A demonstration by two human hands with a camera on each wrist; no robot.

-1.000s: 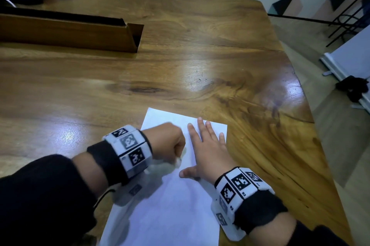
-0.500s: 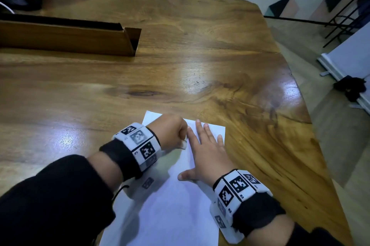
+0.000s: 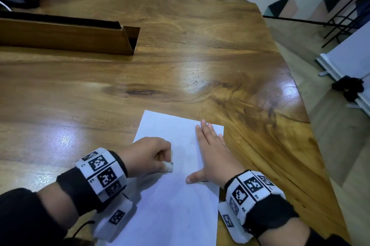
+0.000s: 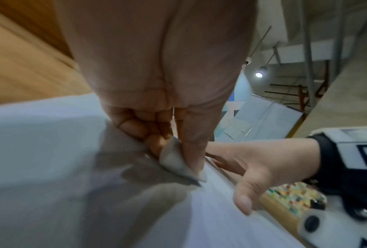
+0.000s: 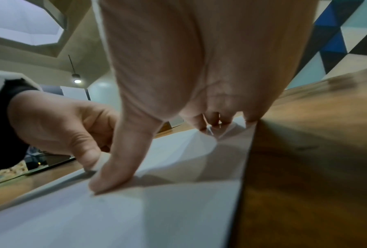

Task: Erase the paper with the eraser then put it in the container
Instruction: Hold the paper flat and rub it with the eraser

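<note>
Left hand pinching eraser has slid back toward the body across the paper — rubbing stroke ongoing; right hand flat, pinning sheet; container not yet in play

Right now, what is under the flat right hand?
The right hand lies flat on the sheet of paper, which lies on the wooden table. Any marks beneath the palm are hidden. The left hand pinches the eraser beside it.

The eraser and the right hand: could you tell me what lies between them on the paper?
Only bare paper. In the head view, nothing sits between the eraser in the left hand and the flat right hand.
</note>
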